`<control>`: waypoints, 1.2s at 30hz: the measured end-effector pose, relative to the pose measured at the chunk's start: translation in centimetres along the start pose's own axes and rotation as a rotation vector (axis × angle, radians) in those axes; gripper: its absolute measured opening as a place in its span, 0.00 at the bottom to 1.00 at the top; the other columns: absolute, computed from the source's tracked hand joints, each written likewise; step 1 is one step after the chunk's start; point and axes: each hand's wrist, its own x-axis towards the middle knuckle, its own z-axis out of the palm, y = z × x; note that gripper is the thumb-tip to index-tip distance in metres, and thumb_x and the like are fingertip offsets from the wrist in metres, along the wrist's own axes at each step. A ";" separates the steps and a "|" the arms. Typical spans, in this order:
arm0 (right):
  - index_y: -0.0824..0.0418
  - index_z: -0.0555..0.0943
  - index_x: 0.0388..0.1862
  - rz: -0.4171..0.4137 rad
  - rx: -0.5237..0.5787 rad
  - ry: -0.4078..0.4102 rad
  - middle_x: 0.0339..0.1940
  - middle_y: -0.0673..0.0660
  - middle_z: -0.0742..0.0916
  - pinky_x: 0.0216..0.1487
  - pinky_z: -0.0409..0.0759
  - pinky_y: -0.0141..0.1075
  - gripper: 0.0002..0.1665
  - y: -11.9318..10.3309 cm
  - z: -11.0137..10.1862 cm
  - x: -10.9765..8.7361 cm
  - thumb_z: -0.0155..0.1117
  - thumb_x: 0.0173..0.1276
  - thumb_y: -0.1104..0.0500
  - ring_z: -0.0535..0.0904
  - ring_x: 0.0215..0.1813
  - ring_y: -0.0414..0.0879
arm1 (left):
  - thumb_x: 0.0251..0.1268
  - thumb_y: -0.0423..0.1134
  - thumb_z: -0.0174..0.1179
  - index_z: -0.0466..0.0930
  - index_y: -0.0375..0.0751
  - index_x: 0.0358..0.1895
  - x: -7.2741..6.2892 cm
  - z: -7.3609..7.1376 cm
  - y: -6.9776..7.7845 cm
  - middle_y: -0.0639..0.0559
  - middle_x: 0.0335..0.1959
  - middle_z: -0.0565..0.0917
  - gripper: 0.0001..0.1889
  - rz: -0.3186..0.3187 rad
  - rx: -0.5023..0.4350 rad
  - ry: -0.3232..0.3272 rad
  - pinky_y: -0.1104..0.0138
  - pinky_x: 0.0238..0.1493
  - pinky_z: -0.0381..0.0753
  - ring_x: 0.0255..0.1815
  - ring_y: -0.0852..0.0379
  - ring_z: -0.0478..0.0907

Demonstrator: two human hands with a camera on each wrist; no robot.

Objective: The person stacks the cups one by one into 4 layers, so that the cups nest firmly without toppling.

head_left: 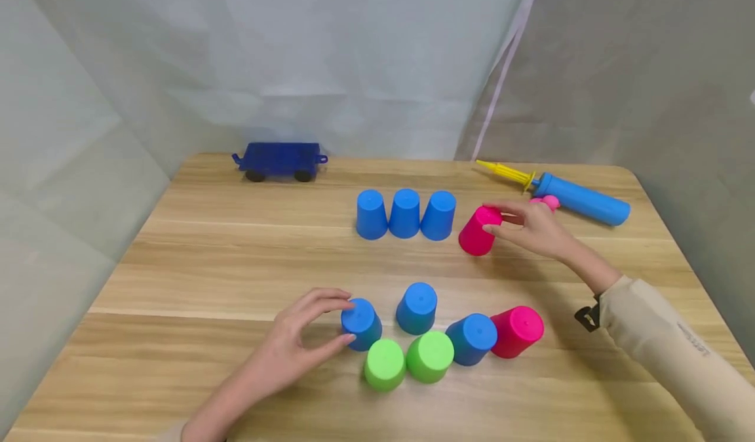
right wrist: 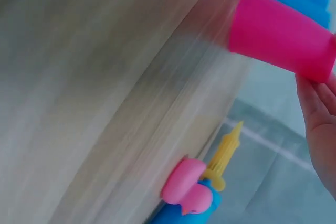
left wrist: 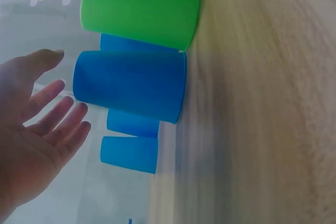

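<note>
My right hand (head_left: 533,229) pinches an upside-down pink cup (head_left: 476,237) near its base, between thumb and fingers. That cup stands to the right of a row of three upside-down blue cups (head_left: 404,214). Around another blue cup (head_left: 360,321) my left hand (head_left: 297,330) is spread, thumb on one side and fingers on the other. In the left wrist view a gap shows between this hand (left wrist: 42,108) and the blue cup (left wrist: 131,85). Beside it are two green cups (head_left: 430,358), two more blue cups (head_left: 417,309) and a second pink cup (head_left: 519,330), all upside down.
A dark blue toy wagon (head_left: 280,160) stands at the table's back left. At the back right lies a blue hand pump (head_left: 584,198) with a yellow nozzle (head_left: 506,173). A small pink toy (right wrist: 186,187) is beside the pump. Pale cloth (head_left: 354,68) hangs behind the wooden table (head_left: 206,265).
</note>
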 end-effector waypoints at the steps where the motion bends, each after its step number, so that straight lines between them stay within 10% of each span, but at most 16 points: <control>1: 0.69 0.75 0.57 0.024 0.006 0.004 0.52 0.64 0.83 0.48 0.79 0.48 0.29 0.2 -0.1 0.2 0.70 0.57 0.60 0.79 0.53 0.58 | 0.51 0.37 0.70 0.78 0.52 0.52 0.0 0.0 -0.1 0.58 0.54 0.77 0.23 -0.007 0.007 0.004 0.67 0.57 0.74 0.55 0.58 0.74; 15: 0.64 0.74 0.61 0.162 0.031 0.001 0.55 0.62 0.82 0.49 0.79 0.44 0.33 0.9 -0.2 2.3 0.69 0.59 0.51 0.78 0.56 0.56 | 0.51 0.39 0.70 0.77 0.53 0.55 0.1 0.3 -0.1 0.61 0.55 0.76 0.24 -0.034 0.015 -0.044 0.62 0.57 0.75 0.56 0.59 0.74; 36: 0.61 0.67 0.67 0.141 0.150 0.042 0.63 0.61 0.75 0.59 0.72 0.48 0.35 0.1 0.0 2.1 0.66 0.62 0.56 0.72 0.63 0.56 | 0.54 0.44 0.68 0.72 0.56 0.58 0.1 1.3 -0.7 0.64 0.55 0.75 0.26 -0.168 -0.019 -0.082 0.62 0.58 0.75 0.57 0.63 0.72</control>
